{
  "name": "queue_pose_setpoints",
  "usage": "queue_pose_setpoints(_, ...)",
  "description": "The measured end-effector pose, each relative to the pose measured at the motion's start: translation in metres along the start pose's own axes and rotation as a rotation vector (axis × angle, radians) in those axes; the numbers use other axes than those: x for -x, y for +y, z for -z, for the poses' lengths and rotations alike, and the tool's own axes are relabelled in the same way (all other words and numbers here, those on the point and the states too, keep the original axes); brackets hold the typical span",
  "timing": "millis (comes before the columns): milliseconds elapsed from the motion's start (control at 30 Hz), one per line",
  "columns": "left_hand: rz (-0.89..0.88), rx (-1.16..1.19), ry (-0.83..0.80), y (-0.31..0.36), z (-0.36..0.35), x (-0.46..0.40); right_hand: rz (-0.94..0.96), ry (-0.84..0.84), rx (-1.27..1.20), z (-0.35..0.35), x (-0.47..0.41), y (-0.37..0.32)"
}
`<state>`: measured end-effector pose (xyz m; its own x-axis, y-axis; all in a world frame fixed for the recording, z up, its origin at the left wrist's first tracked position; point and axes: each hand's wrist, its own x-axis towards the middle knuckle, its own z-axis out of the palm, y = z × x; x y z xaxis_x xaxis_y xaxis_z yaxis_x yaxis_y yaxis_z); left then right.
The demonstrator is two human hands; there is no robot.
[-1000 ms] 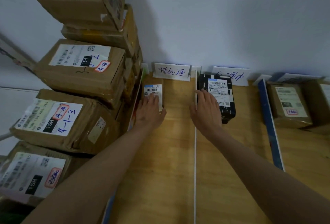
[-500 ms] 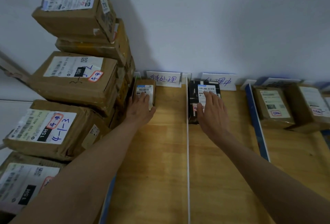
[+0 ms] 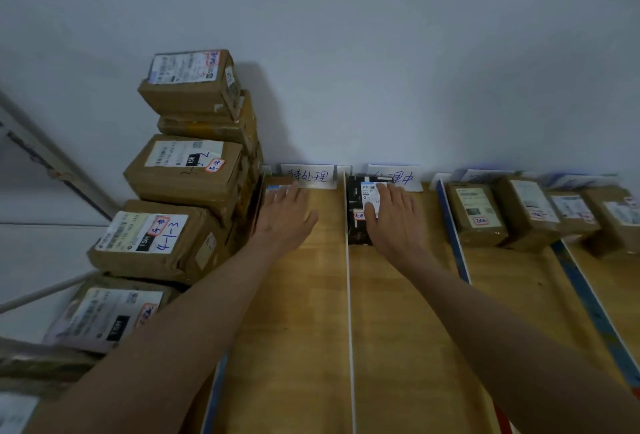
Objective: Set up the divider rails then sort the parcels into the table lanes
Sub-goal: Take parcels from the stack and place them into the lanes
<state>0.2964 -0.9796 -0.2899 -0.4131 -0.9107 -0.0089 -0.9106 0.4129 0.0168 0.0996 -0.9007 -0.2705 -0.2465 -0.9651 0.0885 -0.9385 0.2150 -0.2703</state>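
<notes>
Both hands are flat on parcels at the far end of the wooden table point(image 3: 311, 347), pressing them up toward the wall. Our left hand point(image 3: 285, 215) lies with straight fingers on the small brown parcel point(image 3: 277, 185) in the far-left lane, just under the handwritten lane card point(image 3: 308, 175). Our right hand point(image 3: 393, 217) rests open on the black parcel point(image 3: 358, 212), fingers spread over its white shipping label, in the next lane to the right. The white divider rail point(image 3: 349, 295) runs between the two hands, near to far, and the blue divider rail point(image 3: 453, 236) bounds the black parcel's lane on the right. Beyond that sits a row of brown boxes point(image 3: 476, 213). To seat these well, we judge the push should run straight along each lane, palms flat, keeping the black parcel off the white rail so it isn't knocked askew. The tall parcel stack point(image 3: 183, 170) on the left looks tippy; best not to bump it with our left elbow.
</notes>
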Motion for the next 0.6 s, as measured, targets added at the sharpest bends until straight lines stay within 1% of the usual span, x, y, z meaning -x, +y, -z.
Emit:
queue_pose_setpoints(167,-0.051,0.007,0.093,0.014,0.058,0.025,0.048,0.044,0.024,0.044,0.02,-0.023)
queue_pose_setpoints(300,-0.059,0.029,0.175,-0.003,0.097,0.041,0.092,0.073,-0.023,0.059,0.022,-0.055)
queue_pose_setpoints(433,-0.011,0.013,0.204,-0.052,0.123,0.052,0.126,0.1,-0.073,0.058,0.017,-0.098)
queue_pose_setpoints(600,0.158,0.015,0.218,-0.137,0.133,0.066,0.166,0.095,-0.127,0.044,0.014,-0.157)
